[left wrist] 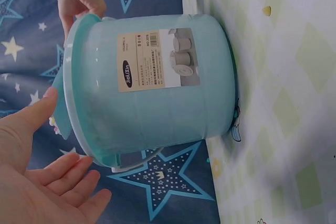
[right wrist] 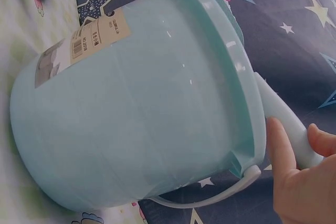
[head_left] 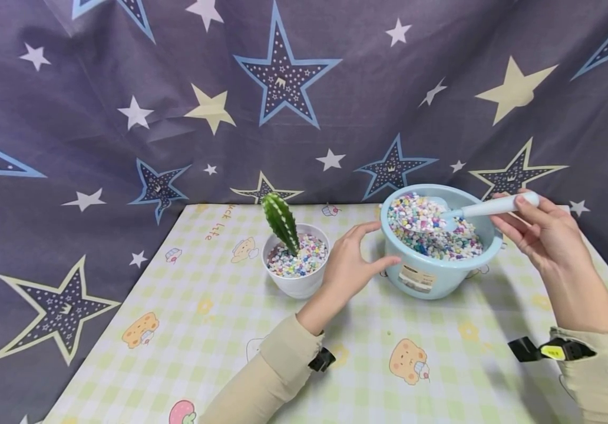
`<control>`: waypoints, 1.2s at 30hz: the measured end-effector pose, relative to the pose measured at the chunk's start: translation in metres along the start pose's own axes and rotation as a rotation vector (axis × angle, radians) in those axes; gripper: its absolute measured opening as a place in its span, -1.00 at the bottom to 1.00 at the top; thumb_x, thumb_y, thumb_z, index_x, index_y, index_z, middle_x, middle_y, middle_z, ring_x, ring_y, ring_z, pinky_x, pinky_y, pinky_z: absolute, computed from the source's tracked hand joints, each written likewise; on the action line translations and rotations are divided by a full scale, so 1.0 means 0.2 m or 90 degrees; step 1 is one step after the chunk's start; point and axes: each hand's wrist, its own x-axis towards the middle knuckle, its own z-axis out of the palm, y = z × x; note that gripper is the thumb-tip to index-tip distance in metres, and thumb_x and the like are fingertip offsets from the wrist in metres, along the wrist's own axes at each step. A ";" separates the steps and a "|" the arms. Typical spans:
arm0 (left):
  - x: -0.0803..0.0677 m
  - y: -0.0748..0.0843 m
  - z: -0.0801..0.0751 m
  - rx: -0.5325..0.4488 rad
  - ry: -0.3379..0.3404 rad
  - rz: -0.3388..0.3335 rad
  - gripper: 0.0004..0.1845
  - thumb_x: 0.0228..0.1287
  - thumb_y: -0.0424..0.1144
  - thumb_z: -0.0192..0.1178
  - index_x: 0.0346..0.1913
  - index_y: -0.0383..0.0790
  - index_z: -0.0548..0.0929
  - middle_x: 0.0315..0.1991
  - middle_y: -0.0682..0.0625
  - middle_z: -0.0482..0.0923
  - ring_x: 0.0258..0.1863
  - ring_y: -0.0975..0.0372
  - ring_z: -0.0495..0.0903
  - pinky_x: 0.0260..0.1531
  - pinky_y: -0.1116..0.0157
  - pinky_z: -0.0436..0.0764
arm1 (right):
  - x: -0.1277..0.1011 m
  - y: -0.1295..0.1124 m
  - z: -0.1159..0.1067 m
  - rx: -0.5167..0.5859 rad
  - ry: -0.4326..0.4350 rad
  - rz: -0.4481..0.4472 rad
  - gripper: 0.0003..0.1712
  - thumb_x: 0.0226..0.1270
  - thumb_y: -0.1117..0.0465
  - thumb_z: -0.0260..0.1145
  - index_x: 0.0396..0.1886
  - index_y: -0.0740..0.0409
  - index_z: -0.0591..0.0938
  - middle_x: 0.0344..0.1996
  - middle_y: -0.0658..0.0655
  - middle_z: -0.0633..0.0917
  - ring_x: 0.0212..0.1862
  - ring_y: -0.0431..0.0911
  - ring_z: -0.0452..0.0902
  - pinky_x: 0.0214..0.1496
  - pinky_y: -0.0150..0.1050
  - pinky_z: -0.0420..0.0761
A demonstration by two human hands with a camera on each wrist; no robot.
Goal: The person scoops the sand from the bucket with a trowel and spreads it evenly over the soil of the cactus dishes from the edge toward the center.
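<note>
Beads [head_left: 442,244] heap on the scoop [head_left: 495,206] at right of centre in the head view, its blade over the bucket [head_left: 452,282] and its handle slanting up across the rim. Right hand [head_left: 555,235] has its grip pinching that handle near the end. Left hand [head_left: 354,259] is spread at the bucket's left side, thumb and fingers apart — whether it bears any weight I cannot tell. White pot [head_left: 296,287] with its cactus [head_left: 281,222] stands left of the bucket on the worktop [head_left: 198,341], beads already around the stem.

Left wrist view: the bucket lies sideways across the middle of the frame, label [left wrist: 157,59] facing out. Scoop and a few beads show past the rim at left; the left hand, lower left, has its thumb and fingers apart around that edge.

Right wrist view: the bucket fills the centre, its bail [right wrist: 244,182] hanging at lower right. Right-hand fingers and thumb close on the handle at the right edge, and the blade pokes beyond the rim, upper right.

Step in hand, I judge, is bringing up a scoopful. The next move calls for a level blade and a steady pinch — tipping it would spill beads over the rim.
</note>
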 end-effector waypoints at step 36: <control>-0.15 -0.04 -0.43 -0.042 0.146 0.203 -0.30 0.00 -0.12 0.55 0.26 -0.16 0.57 0.27 -0.01 0.58 0.30 0.19 0.52 0.40 0.19 0.45 | -0.02 0.15 0.14 -0.009 -0.058 0.006 -0.80 0.48 0.54 -0.01 -0.22 0.43 0.57 -0.19 0.49 0.74 -0.15 0.30 0.75 -0.11 0.10 0.74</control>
